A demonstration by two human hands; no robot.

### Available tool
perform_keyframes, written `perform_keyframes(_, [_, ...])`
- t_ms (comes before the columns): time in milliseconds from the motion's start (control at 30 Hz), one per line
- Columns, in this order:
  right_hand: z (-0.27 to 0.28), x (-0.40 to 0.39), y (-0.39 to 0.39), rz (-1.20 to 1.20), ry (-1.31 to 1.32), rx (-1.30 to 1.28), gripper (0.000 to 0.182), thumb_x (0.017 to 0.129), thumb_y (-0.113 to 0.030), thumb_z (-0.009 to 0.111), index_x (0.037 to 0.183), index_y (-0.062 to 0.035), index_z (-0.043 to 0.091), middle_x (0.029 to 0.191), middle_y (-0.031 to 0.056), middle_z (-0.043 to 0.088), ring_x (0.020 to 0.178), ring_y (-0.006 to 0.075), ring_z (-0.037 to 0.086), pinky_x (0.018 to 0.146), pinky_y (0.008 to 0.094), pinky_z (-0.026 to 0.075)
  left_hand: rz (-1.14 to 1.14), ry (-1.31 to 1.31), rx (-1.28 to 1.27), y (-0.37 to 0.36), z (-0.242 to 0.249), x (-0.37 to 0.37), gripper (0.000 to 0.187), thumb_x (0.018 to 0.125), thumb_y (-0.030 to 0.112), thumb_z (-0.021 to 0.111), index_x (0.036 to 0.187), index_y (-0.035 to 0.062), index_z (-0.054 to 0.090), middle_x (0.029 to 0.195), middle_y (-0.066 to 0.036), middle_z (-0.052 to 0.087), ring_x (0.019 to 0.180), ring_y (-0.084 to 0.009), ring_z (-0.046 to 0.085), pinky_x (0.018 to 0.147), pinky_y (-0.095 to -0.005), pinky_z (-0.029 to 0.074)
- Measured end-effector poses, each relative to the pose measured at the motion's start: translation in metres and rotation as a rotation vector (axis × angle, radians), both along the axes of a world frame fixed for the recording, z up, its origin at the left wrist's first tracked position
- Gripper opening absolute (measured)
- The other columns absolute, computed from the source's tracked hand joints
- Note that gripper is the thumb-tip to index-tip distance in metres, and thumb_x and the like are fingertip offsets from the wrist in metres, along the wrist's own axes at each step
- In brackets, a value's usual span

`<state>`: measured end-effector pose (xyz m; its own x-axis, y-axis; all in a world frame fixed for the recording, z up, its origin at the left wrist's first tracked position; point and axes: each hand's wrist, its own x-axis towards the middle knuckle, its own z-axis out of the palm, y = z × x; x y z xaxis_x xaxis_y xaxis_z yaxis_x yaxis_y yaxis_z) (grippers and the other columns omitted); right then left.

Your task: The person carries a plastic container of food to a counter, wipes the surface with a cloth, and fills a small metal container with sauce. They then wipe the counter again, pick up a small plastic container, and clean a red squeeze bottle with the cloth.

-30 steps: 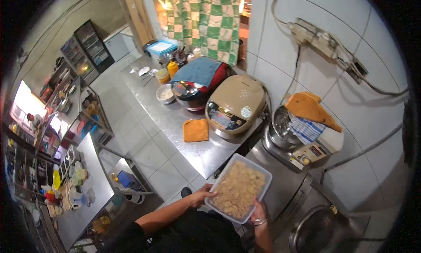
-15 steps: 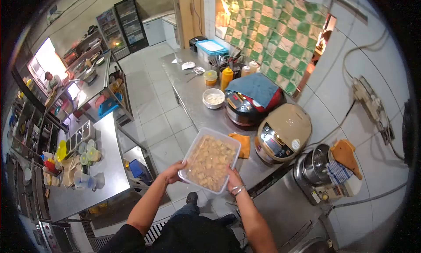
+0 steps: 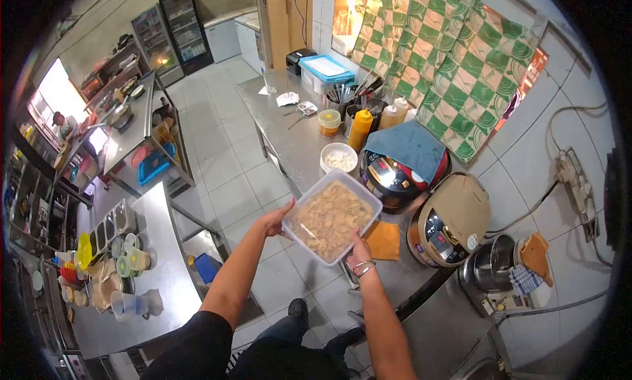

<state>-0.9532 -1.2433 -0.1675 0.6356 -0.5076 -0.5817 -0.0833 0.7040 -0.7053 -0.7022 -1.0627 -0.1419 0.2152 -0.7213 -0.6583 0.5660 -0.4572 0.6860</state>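
Observation:
A clear rectangular plastic container (image 3: 332,217) full of pale brown pieces is held in the air, tilted, between both hands. On its left side my left hand (image 3: 278,220) grips the rim and wall. My right hand (image 3: 359,251), with bracelets at the wrist, clasps the lower right side. Just beyond the container, a white bowl (image 3: 339,159) with white contents stands on the steel counter (image 3: 296,143). An orange cloth (image 3: 382,240) lies right beside the container, next to the beige rice cooker (image 3: 451,220).
A dark rice cooker under a blue cloth (image 3: 406,149) and a yellow bottle (image 3: 360,130) stand on the counter. Pots (image 3: 494,261) are at the right. Another steel table (image 3: 164,248) with small tubs is at the left. A person (image 3: 64,126) is at the far left.
Both hands have carried the container a little forward and to the right, nearer the white bowl. The head view has shifted. Both hands keep their hold.

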Motion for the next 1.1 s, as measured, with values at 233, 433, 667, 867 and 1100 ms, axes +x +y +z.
perform_keyframes(233, [0.012, -0.002, 0.000, -0.025, -0.078, 0.006, 0.081, 0.090, -0.064, 0.058, 0.145, -0.0059, 0.040, 0.142, 0.0149, 0.051, 0.127, 0.0331, 0.052, 0.100, 0.0525, 0.046, 0.664, -0.146, 0.072, 0.016, -0.011, -0.045, 0.093, 0.084, 0.083, 0.042, 0.142, 0.0098, 0.044, 0.144, -0.019, 0.046, 0.132, -0.0407, 0.043, 0.091, -0.0590, 0.047])
perform_keyframes(433, [0.014, -0.043, 0.027, -0.167, 0.052, -0.061, 0.089, 0.090, -0.071, 0.051, 0.153, -0.0132, 0.026, 0.156, 0.0109, 0.030, 0.142, 0.0312, 0.032, 0.110, 0.0524, 0.033, 0.924, -0.077, 0.204, 0.251, -0.062, -0.178, 0.044, 0.101, 0.038, 0.053, 0.087, -0.0040, 0.057, 0.077, -0.017, 0.067, 0.074, -0.0265, 0.071, 0.061, -0.0351, 0.056])
perform_keyframes(667, [-0.032, -0.154, 0.110, 0.375, 0.288, -0.077, 0.067, 0.096, -0.057, 0.053, 0.142, -0.0101, 0.042, 0.136, 0.0101, 0.052, 0.117, 0.0297, 0.056, 0.090, 0.0439, 0.050, 1.678, -0.510, 0.611, 0.559, -0.038, -0.225, 0.053, 0.079, -0.008, 0.065, 0.121, 0.0066, 0.037, 0.092, -0.012, 0.055, 0.062, -0.0203, 0.059, 0.049, -0.0345, 0.054])
perform_keyframes(867, [-0.050, -0.184, 0.121, 0.624, 0.504, -0.221, 0.041, 0.098, -0.038, 0.062, 0.122, -0.0045, 0.060, 0.100, 0.0041, 0.067, 0.086, 0.0171, 0.067, 0.065, 0.0316, 0.054, 1.221, -1.331, 1.047, 0.692, 0.048, -0.143, 0.127, 0.059, 0.016, 0.092, 0.154, 0.0021, 0.009, 0.155, -0.025, 0.025, 0.145, -0.0386, 0.023, 0.120, -0.0452, 0.021])
perform_keyframes(1100, [-0.041, -0.196, 0.082, 0.851, 0.486, -0.841, 0.053, 0.091, -0.037, 0.069, 0.127, -0.0001, 0.059, 0.101, 0.0109, 0.070, 0.092, 0.0201, 0.066, 0.084, 0.0336, 0.052, 0.559, -1.292, 1.310, 0.759, 0.060, -0.075, 0.152, 0.042, 0.034, 0.099, 0.155, 0.0020, 0.002, 0.154, -0.027, 0.026, 0.143, -0.0408, 0.026, 0.119, -0.0445, 0.025])
